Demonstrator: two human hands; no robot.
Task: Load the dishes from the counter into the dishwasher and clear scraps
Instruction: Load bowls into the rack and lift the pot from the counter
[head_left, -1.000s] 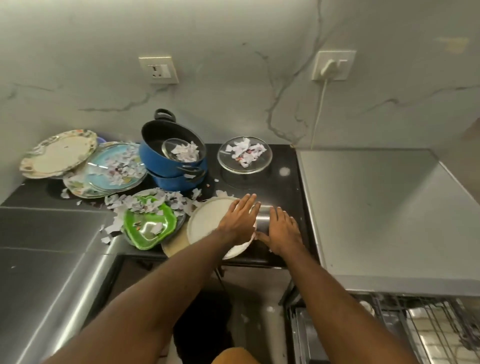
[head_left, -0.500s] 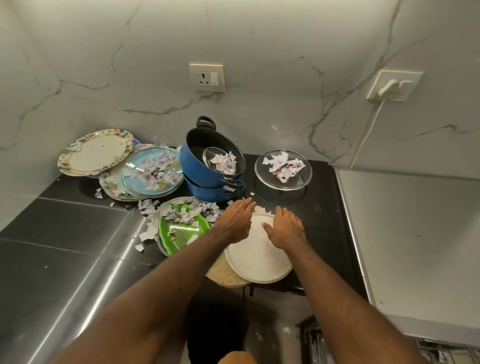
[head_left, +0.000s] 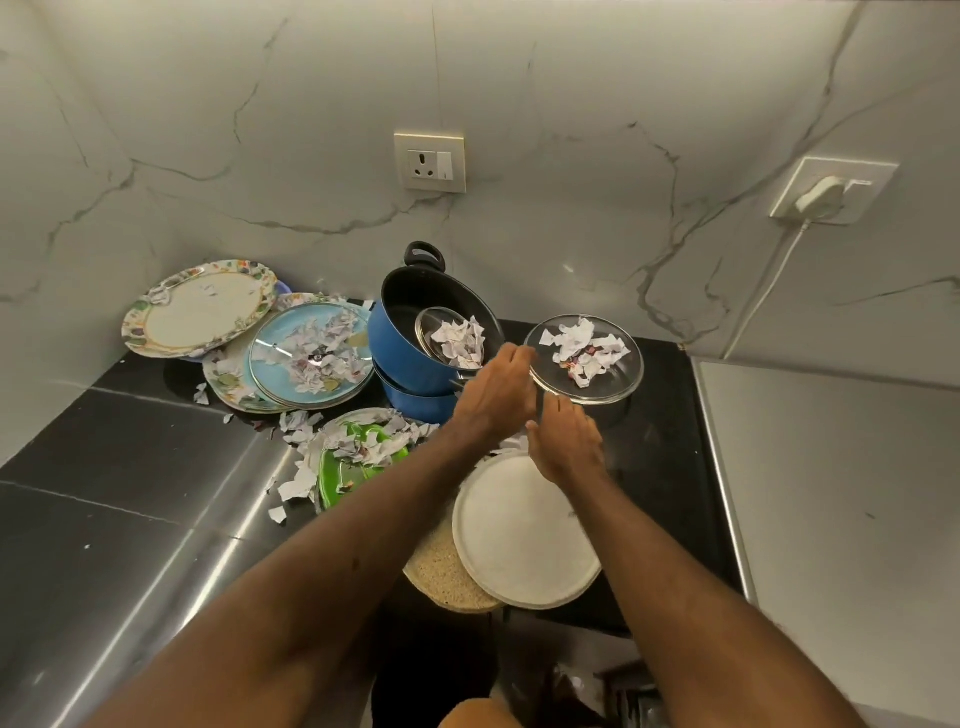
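**Both hands at the bowl's near rim**

Head view. The left hand (head_left: 496, 387) lies over the near left rim of the glass bowl (head_left: 626, 382), which stands at the back of the black counter (head_left: 130, 467), just right of the pots (head_left: 400, 343). Its fingertips cover the rim, slightly bent. I cannot tell whether they grip the glass or only touch it. The right hand (head_left: 569, 441) is flat and holds nothing, with its fingers straight and together. Their tips are at the bowl's near edge, and contact is unclear. Paper scraps (head_left: 582, 348) are heaped in the bowl.

Under the right wrist lies a white plate (head_left: 524, 535). That hand hides its far edge, and its near edge juts past the counter's front. The plate overlaps a woven mat (head_left: 441, 571), which is mostly covered. The left forearm cuts off the right side of the green plate (head_left: 348, 467), which is strewn with scraps.

The two blue pots are stacked, the lower one largely hidden. A small bowl (head_left: 434, 332) of scraps leans inside the upper pot. Left of them a glass lid (head_left: 270, 358) lies on a plate stack (head_left: 228, 382), beside a tilted floral plate (head_left: 200, 312).

On the wall are a socket (head_left: 430, 162) and a plug (head_left: 821, 195). A steel top (head_left: 831, 493) runs off the right edge. Dark shapes at the bottom edge are too dim to name.
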